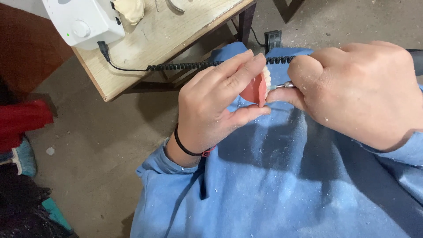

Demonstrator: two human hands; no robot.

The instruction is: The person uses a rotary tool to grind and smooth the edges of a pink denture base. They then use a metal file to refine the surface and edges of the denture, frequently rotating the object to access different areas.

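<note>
While my left hand [211,110] pinches the pink denture [257,88] between thumb and curled fingers over my blue-aproned lap [273,185], my right hand [357,92] is fisted around a rotary handpiece [284,84] — its tip touching the denture. Beyond, a coiled black cord [185,66] runs to the white control box [83,20] on the wooden table [145,44].

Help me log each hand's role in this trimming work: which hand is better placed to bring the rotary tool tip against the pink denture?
Right. The right hand grips the handpiece, whose metal tip points at the pink denture with white teeth. The left hand is busy pinching that denture between thumb and fingers.
</note>
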